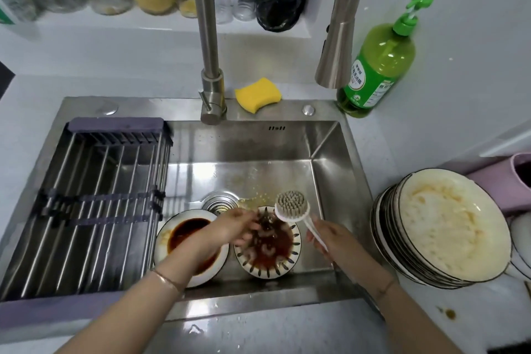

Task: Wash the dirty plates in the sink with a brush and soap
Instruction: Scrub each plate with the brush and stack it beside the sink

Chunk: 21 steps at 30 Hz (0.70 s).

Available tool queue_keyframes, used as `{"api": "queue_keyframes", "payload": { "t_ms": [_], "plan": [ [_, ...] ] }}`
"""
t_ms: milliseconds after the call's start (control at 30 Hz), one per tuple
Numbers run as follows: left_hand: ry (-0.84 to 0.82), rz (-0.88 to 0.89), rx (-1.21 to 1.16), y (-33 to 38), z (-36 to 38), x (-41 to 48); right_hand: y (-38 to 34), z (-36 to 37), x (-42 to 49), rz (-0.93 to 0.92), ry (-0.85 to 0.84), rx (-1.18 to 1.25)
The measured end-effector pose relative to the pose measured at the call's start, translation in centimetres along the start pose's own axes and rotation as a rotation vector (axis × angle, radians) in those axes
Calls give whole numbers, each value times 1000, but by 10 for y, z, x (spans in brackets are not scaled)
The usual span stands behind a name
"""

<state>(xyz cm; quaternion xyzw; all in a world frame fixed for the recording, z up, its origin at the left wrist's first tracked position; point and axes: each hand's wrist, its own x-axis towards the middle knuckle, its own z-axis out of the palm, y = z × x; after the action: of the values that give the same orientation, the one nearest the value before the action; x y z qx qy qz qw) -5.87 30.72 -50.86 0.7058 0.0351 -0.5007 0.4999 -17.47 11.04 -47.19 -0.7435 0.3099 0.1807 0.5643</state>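
Note:
Two dirty plates lie side by side on the floor of the steel sink (258, 146). The white plate (163, 236) on the left holds a dark brown sauce. The patterned plate (293, 250) to its right is also smeared brown. My left hand (238, 227) is blurred and reaches over the patterned plate's left edge; whether it grips the rim is unclear. My right hand (327, 236) holds the white handle of a dish brush (291, 205), bristles turned up, just above the patterned plate's far right rim. A green soap pump bottle (379, 63) stands on the counter at the sink's back right corner.
A stack of dirty plates (442, 227) sits on the counter right of the sink. A roll-up drying rack (94, 204) covers the sink's left part. The faucet (209, 66) and its spray head (336, 52) rise at the back, a yellow sponge (258, 93) beside them. The drain (219, 201) lies behind the plates.

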Motion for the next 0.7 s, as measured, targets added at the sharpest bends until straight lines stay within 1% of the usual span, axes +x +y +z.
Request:
{"api": "queue_keyframes", "payload": {
  "t_ms": [67, 133, 200, 300, 367, 500, 600, 700],
  "plan": [
    [121, -19, 83, -17, -17, 21, 3, -4, 3, 18, -5, -41],
    [172, -32, 146, -34, -23, 40, 5, -6, 4, 33, -4, -67],
    [140, -75, 172, -50, -21, 58, 8, -7, 7, 40, -10, -71],
    [36, -153, 125, -67, -11, 77, 12, -8, 11, 62, -24, -53],
    [6, -151, 153, -74, -7, 89, 14, -7, 14, 67, -31, -62],
    [63, -152, 319, -80, -10, 115, 19, -6, 16, 72, -65, -99],
    [39, -178, 453, -81, -11, 125, 23, -6, 17, 79, -63, -121],
    [52, -179, 544, -84, -12, 132, 25, -5, 17, 81, -66, -124]
  ]
}}
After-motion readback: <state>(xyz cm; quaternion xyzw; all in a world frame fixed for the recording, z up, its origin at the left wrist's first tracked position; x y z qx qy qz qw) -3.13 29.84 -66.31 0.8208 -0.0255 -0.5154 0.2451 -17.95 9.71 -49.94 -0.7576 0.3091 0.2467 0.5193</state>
